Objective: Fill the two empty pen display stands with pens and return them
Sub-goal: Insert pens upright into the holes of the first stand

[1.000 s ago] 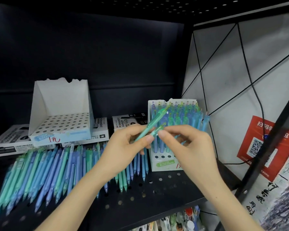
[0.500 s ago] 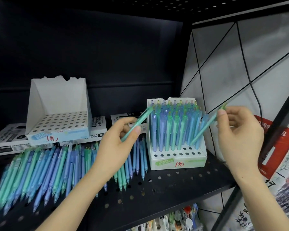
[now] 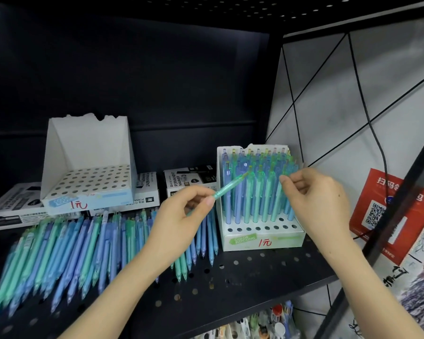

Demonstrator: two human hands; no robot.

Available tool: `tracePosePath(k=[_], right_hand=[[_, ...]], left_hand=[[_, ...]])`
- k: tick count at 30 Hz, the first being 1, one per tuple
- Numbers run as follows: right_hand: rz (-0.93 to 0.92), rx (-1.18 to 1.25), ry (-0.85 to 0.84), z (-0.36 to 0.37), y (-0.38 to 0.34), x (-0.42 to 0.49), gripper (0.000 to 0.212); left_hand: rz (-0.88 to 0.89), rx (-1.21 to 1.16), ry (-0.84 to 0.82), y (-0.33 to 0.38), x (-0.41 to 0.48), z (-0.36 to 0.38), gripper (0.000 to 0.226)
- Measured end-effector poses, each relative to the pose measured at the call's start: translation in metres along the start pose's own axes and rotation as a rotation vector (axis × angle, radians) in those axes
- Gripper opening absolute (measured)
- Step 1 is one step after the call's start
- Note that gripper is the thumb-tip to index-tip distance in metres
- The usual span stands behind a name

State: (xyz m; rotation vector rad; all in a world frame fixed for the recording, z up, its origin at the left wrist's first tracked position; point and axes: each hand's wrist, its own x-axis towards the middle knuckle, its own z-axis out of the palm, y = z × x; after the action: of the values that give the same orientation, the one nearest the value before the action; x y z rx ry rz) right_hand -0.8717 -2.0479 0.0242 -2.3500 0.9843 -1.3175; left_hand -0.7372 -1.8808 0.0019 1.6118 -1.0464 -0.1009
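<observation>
Black perforated metal shelf [image 3: 230, 285] w/ dark back panel; landmark = the white cardboard pen stand w/ green label [image 3: 262, 237], nearly full of blue & green pens.

Left of that stand: loose blue/green pens [image 3: 83, 243] lie flat on the shelf in a wide fan. Further left, raised on permanent-marker boxes [image 3: 147, 189], sits the second white stand w/ blue label [image 3: 88, 182], holes all empty.

Risks, as I judge: front row of holes is still open, neighbours are packed tight; a tip coming in at a slant could miss its hole, skid on the card or knock standing pens askew. Light stand could also shift if pushed sideways.

Left hand [image 3: 179, 226], just left of the stand: thumb & forefinger pinch a translucent green pen [image 3: 229, 188] low on the barrel, other fingers curled, pen angled up-right across the stand's left edge. Right hand [image 3: 313, 204], in front of the stand's right side: fingertips [image 3: 283, 178] close together on the top of a standing pen, prob. seating it; exact grip hard to tell.
</observation>
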Motion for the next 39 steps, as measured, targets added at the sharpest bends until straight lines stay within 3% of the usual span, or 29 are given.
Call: tracePosePath(k=[3, 6, 8, 11, 13, 17, 20, 24, 29, 39], right_hand=[[0.001, -0.071, -0.046, -0.002, -0.002, 0.002, 0.020], [-0.023, -0.053, 0.048, -0.008, -0.006, -0.008, 0.023], [0.002, 0.176, 0.007, -0.015, -0.013, -0.021, 0.025], [0.116, 0.633, -0.287, -0.019, -0.029, -0.042, 0.024], [0.120, 0.741, -0.340, -0.014, -0.030, -0.049, 0.015], [0.155, 0.781, -0.268, -0.009, -0.021, -0.045, 0.011], [0.192, 0.834, -0.076, -0.025, -0.009, -0.031, 0.011], [0.111, 0.570, 0.211, -0.039, 0.011, -0.014, 0.011], [-0.045, 0.147, 0.284, -0.029, 0.012, -0.016, 0.017], [-0.020, -0.069, 0.082, -0.011, 0.009, -0.003, 0.024]], left_hand=[[-0.014, -0.025, -0.006, -0.001, 0.000, 0.002, 0.017], [0.007, -0.063, -0.020, -0.001, 0.000, 0.003, 0.017], [0.039, -0.080, -0.031, 0.000, -0.002, 0.004, 0.020], [0.089, -0.065, -0.077, 0.000, -0.005, 0.010, 0.023], [0.138, -0.038, -0.109, -0.001, -0.006, 0.015, 0.022], [0.185, 0.001, -0.116, -0.001, -0.008, 0.023, 0.026], [0.195, 0.181, -0.057, -0.003, -0.006, 0.021, 0.036], [0.027, 0.361, -0.067, -0.005, -0.003, 0.016, 0.072], [-0.004, 0.513, -0.184, -0.012, -0.003, 0.024, 0.093], [0.049, 0.571, -0.177, -0.022, 0.000, 0.028, 0.094]])
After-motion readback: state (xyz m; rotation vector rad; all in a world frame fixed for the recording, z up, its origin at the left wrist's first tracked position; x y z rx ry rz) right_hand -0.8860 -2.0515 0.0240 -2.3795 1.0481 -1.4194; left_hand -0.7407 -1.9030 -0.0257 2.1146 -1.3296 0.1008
